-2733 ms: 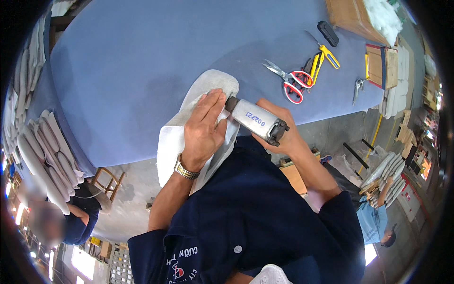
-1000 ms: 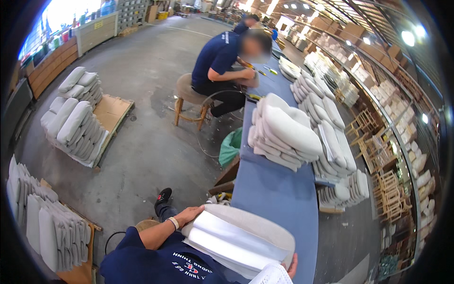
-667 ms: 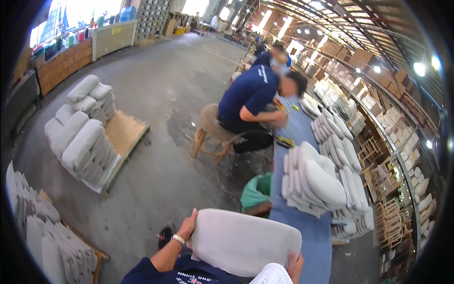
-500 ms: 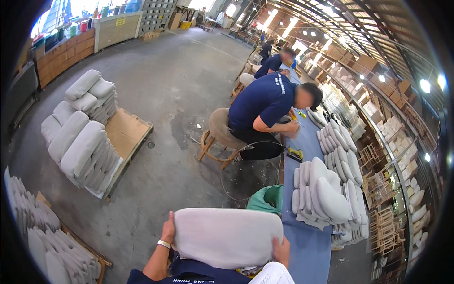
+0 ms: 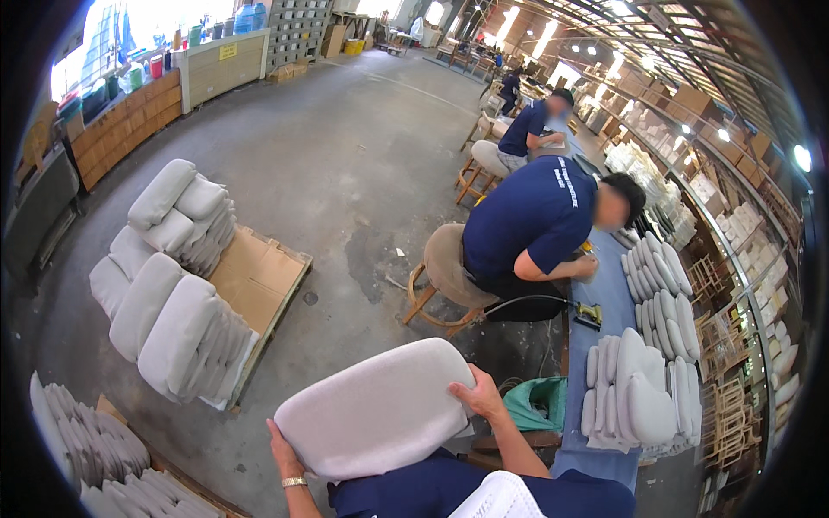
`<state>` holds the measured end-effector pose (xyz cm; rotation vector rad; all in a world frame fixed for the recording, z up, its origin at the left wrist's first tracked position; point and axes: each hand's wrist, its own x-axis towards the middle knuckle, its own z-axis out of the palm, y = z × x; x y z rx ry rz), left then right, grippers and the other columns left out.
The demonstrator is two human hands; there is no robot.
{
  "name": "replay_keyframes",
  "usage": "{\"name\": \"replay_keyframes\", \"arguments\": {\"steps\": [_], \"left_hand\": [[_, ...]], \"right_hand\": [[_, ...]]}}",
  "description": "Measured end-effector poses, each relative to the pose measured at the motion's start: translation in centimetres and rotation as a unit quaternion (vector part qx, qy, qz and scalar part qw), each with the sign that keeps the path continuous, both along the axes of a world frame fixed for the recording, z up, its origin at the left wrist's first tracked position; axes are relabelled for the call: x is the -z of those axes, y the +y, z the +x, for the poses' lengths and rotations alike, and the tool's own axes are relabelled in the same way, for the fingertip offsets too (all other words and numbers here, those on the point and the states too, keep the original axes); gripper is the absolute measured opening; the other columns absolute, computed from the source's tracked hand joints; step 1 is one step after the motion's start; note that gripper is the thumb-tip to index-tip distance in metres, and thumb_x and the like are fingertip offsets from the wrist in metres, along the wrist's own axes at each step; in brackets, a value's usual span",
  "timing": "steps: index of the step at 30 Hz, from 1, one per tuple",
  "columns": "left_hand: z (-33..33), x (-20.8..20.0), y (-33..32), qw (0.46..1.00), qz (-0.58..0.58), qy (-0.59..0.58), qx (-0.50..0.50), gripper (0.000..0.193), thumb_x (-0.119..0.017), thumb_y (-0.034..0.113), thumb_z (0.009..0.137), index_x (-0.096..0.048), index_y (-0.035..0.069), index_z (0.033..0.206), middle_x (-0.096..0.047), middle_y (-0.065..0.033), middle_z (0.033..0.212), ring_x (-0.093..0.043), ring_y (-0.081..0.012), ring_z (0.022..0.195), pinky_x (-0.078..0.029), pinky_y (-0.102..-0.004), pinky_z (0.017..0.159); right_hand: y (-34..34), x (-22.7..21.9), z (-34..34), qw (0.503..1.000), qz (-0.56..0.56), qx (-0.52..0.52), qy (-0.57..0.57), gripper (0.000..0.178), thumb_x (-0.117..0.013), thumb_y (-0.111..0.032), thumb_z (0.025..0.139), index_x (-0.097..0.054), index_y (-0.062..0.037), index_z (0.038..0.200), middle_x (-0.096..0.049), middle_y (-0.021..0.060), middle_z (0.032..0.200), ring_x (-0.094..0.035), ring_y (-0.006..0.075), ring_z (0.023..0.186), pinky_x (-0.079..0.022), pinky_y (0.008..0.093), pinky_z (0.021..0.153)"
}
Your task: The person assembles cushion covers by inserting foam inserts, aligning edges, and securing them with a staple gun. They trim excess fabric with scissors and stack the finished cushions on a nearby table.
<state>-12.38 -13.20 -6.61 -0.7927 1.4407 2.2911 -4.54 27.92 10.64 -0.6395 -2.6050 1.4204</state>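
Note:
Between my two hands I hold a light grey upholstered cushion [image 5: 371,406], tilted so its right end sits higher. My left hand [image 5: 285,451], with a watch at the wrist, grips the lower left edge. Over the upper right edge my right hand [image 5: 479,393] is closed, its thumb on the padded face and the other fingers partly hidden behind. To the right, similar grey cushions [image 5: 652,406] stand in rows on the blue-covered workbench [image 5: 596,457].
Stacked cushions [image 5: 177,328] sit on a cardboard-topped pallet [image 5: 259,276] at left, with more cushions [image 5: 86,432] lower left. A green sack [image 5: 531,406] hangs beside the bench. A seated co-worker [image 5: 535,216] works ahead, near a yellow-green air tool [image 5: 589,315] with a hose.
The cushion has swung left and tilted, its right end rising, as both hands keep hold. My view has turned left, so the bench and co-worker appear farther right.

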Motion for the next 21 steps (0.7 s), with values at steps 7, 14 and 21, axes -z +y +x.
{"name": "replay_keyframes", "arguments": {"steps": [7, 14, 21], "left_hand": [[-11.2, 0.5, 0.4, 0.997, -0.066, -0.022, -0.015, 0.085, -0.045, 0.07, 0.101, -0.063, -0.007, 0.131, -0.068, -0.0152, 0.128, -0.065, -0.0242, 0.113, -0.05, -0.0387, 0.1], [-23.8, 4.6, -2.9, 0.991, -0.098, -0.029, 0.089, 0.08, -0.052, 0.065, 0.1, -0.063, -0.01, 0.129, -0.068, -0.0158, 0.126, -0.064, -0.0218, 0.106, -0.05, -0.038, 0.094], [-32.9, -0.9, -8.1, 0.923, -0.147, -0.027, 0.354, 0.069, -0.065, 0.056, 0.096, -0.067, -0.007, 0.123, -0.072, -0.0153, 0.114, -0.066, -0.0224, 0.1, -0.052, -0.0377, 0.091]], "right_hand": [[0.1, -2.1, -12.3, 0.998, -0.047, -0.018, -0.034, 0.066, -0.091, -0.035, 0.077, -0.063, 0.0005, 0.126, -0.072, 0.0099, 0.111, -0.067, 0.0175, 0.101, -0.054, 0.035, 0.093], [-2.4, 0.7, -19.4, 0.994, -0.056, 0.076, -0.055, 0.065, -0.09, -0.036, 0.077, -0.066, 0.0016, 0.124, -0.073, 0.0121, 0.112, -0.068, 0.02, 0.102, -0.053, 0.0359, 0.092], [-9.9, 3.7, -16.7, 0.945, -0.159, 0.258, -0.122, 0.065, -0.089, -0.034, 0.08, -0.065, 0.0046, 0.127, -0.072, 0.0116, 0.116, -0.068, 0.0202, 0.1, -0.054, 0.0343, 0.089]]}}
